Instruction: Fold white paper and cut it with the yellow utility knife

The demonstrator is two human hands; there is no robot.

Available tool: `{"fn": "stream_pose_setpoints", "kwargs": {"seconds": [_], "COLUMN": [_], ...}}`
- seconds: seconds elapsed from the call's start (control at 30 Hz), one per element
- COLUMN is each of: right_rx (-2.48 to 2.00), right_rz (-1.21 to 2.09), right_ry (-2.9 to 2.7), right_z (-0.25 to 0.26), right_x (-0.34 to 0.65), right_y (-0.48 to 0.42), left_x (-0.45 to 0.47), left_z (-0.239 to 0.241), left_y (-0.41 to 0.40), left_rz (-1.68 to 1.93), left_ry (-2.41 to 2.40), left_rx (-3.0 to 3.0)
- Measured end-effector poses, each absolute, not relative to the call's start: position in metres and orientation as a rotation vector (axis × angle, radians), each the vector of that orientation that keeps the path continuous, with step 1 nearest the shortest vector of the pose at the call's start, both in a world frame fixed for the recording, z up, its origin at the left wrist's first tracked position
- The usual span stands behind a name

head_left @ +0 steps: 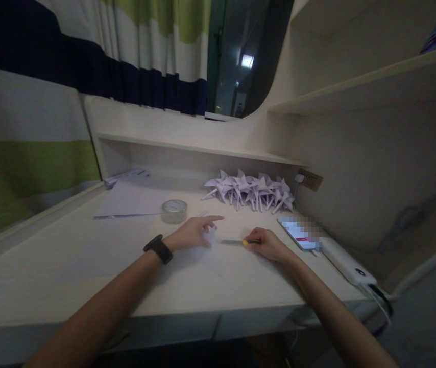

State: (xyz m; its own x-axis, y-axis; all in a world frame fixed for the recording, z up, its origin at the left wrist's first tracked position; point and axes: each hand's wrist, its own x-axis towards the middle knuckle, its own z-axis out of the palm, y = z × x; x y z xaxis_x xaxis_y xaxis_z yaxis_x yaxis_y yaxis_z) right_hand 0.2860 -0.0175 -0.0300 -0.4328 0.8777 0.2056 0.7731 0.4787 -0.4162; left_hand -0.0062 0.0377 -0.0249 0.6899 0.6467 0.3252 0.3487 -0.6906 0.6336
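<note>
My left hand [194, 232], with a black watch on the wrist, reaches over the desk with its index finger stretched out and the others loosely bent. Below it lies a pale sheet of paper [208, 259], hard to tell from the desk top. In my right hand [269, 244] is a thin-bladed cutting tool [233, 242] with a yellow and dark handle, its blade pointing left toward my other hand. Whether it is a knife or scissors I cannot make out. A roll of clear tape [174, 211] sits just beyond my left hand.
Folded white paper pinwheels [252, 190] are heaped along the back of the desk [241, 291]. White sheets [129, 197] lie at the back left. On the right are a lit phone [297, 232] and a long white device [342, 259] with cables. A shelf [356, 82] juts out above.
</note>
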Motion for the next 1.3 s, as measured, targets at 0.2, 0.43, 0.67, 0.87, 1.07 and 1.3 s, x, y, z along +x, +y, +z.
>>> {"fn": "stream_pose_setpoints", "kwargs": {"seconds": [0.2,0.43,0.67,0.87,1.07,1.3], "right_rx": [-1.362,-1.387,-1.411,-1.495,-1.447,-1.425], "right_rz": [0.378,0.283,0.069,0.131,0.177,0.317], "right_ry": [-2.318,-2.18,-2.174,-2.288,-2.355,-2.37], "right_z": [-0.031,-0.034,-0.03,-0.031,-0.031,-0.032], "right_x": [0.286,0.279,0.248,0.234,0.236,0.242], "right_y": [-0.02,-0.024,-0.042,-0.051,-0.05,-0.045], "left_x": [-0.01,-0.016,-0.015,-0.013,-0.011,-0.013], "left_z": [-0.011,-0.001,0.003,-0.002,-0.013,-0.024], "left_y": [0.036,0.035,0.029,0.036,0.044,0.05], "left_rz": [0.749,0.65,0.595,0.758,0.879,0.862], "left_ry": [0.782,0.636,0.614,0.772,0.891,0.961], "left_rx": [2.144,2.061,2.04,2.28,2.296,2.3]}}
